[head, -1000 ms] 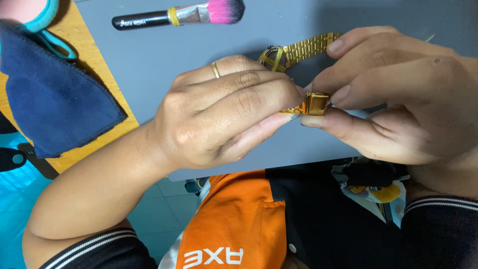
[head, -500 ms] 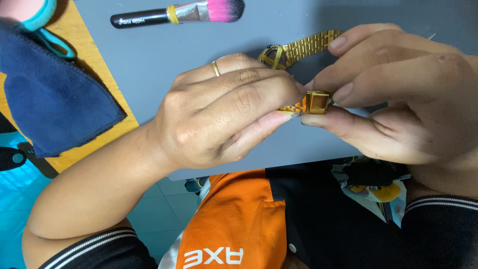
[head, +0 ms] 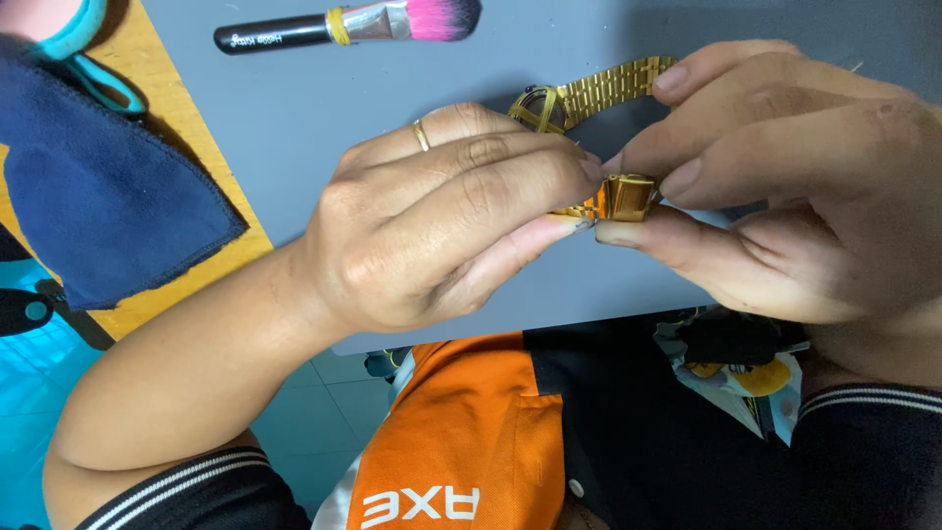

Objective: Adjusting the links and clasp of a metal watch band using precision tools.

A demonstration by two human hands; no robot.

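Gold watch bracelet (head: 628, 88) with its square clasp (head: 629, 196) sits between the two hands in the head view, held up over a grey mat (head: 294, 118). The clasp lies right at the meeting point of the fingertips: the left hand (head: 442, 226) comes in from the left with its knuckles toward the camera, fingers curled shut and pinching the short run of links just left of the clasp, while the right hand (head: 814, 186) comes in from the right, thumb under and forefinger over, closed on the clasp itself. Both hands touch the piece, the right one having the fuller hold on the clasp. The band's long axis runs roughly left to right at the clasp, then loops back and up behind the left fingers, where the linked strap and a round frame show, slanting toward the upper right. A ring (head: 420, 135) sits on a left finger. Beyond the hands, a black-handled brush with pink bristles (head: 343, 25) lies on the mat, well apart, and a dark blue cloth (head: 98, 186) rests over the wooden table edge (head: 196, 147) at left.
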